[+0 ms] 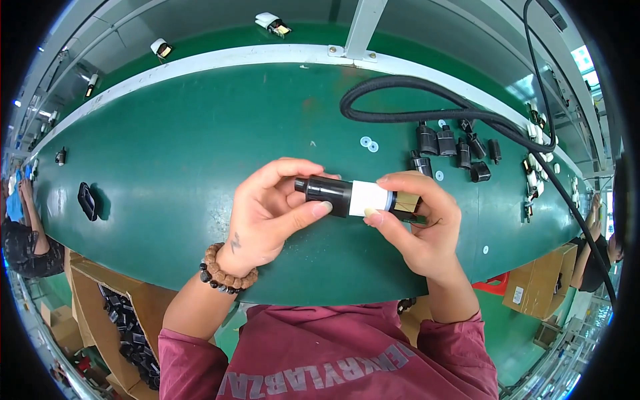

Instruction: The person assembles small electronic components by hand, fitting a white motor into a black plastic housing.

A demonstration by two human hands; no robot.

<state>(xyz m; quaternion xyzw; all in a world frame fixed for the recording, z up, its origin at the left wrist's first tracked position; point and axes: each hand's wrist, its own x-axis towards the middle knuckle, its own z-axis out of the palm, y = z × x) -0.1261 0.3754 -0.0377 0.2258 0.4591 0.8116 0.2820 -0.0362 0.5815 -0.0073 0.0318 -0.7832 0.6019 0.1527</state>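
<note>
Above the near part of the green workbench [220, 127], a black plastic housing [331, 193] with a narrow stepped end lies level in the fingers of my left hand [263, 210]. My right hand [430, 227] pinches a white sleeve [369, 199] between thumb and forefinger. The sleeve meets the housing end to end; whether it reaches inside cannot be seen. At the sleeve's right end show a pale blue ring and a gold-and-dark inner part [407, 203], partly hidden by my right fingers. Both hands are closed on this assembly.
Several black housings [445, 141] stand and lie at the right, among pale blue discs [369, 144]. A thick black cable [400, 119] loops over the bench. Black shell [87, 201] lies left. Boxes [120, 267] flank the bench; co-workers [33, 247] sit at both ends.
</note>
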